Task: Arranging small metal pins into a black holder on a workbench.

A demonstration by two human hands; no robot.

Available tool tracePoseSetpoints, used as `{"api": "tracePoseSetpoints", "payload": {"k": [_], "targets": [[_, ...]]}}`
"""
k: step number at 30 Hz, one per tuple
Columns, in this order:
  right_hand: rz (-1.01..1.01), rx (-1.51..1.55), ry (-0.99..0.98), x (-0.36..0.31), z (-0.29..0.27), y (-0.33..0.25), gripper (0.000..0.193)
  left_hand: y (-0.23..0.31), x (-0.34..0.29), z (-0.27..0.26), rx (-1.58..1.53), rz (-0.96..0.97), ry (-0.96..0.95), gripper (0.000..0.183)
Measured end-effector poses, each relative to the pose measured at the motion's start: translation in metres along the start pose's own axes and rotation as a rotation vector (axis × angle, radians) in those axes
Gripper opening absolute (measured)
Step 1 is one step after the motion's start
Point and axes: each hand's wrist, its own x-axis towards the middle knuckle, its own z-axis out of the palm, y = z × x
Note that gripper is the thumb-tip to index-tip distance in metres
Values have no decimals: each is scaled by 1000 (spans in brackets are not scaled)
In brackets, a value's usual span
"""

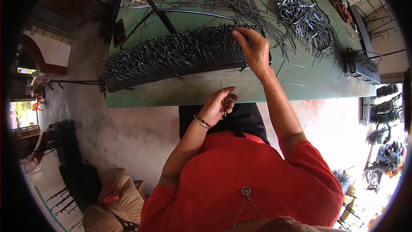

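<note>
A long dark rack (178, 77) packed with upright, hook-topped metal pins (167, 49) lies along the near side of the green table. My right hand (256, 51) is over the rack's right end, thumb and forefinger pinched together at the tops of the pins. Whatever is between those fingertips is too small to make out. Lower down, at the table's near edge, my left hand (218, 106) is closed around a thin metal rod (221, 85) that sticks up past the fingers. Other thin pieces seem to lie in that palm.
Loose metal rods (231, 2) are strewn over the back of the green table (309, 83). A shiny heap of short pieces (302, 15) sits at the back right. A smaller filled rack (365, 68) stands at the right edge. A black bar (152, 4) crosses behind the long rack.
</note>
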Motion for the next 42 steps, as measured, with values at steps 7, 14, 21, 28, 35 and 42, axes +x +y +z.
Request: {"api": "tracePoseSetpoints", "payload": {"k": [7,14,21,28,35,42], "targets": [[-93,-40,-18,-3,6,4,14,0,-1,-4,-8,-22,-37,37],[-437,-350,-86,-8,13,14,13,1,-2,-2,14,-16,-48,37],[-444,-323,-31,-12,11,5,16,4,-4,2,29,16,-36,37],[324,189,-766,-50,-10,-18,21,26,-11,14,84,87,-114,34],[232,356,-217,-28,-15,-7,19,18,3,17,414,380,101,31],[-33,15,61,-3,-2,4,21,35,10,25,1495,1137,477,38]]}}
